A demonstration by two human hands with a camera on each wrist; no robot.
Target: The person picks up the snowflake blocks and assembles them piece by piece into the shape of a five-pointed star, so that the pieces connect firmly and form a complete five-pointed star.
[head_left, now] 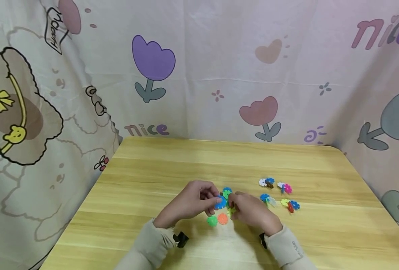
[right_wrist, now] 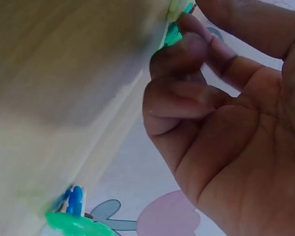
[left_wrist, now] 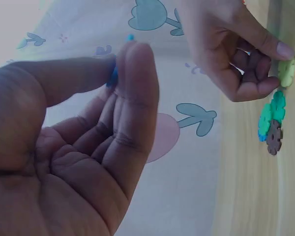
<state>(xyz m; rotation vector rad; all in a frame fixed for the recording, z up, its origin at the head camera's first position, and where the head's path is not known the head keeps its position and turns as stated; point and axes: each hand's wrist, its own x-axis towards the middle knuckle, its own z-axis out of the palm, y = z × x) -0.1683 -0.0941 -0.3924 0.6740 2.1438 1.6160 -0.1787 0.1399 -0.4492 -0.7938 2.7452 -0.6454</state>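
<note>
One blue disc (head_left: 221, 203) sits pinched in the left hand (head_left: 193, 201) above the table (head_left: 145, 168), seemingly held by one side to leave notches exposed; the right hand (head_left: 252, 210) is at a yellow-green disc (left_wrist: 286, 74), its grip unclear. Four joined clusters (head_left: 290, 207) lie rightward, apparently set aside.

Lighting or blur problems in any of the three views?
Head: soft shadows on the pale-yellow wooden table, no strong glare; left wrist: printed white fabric curtain washed out at top left, palm side of the left hand shaded; right wrist: broad dark shadow over the table, bright-green plastic disc at the bottom edge looks soft.
</note>
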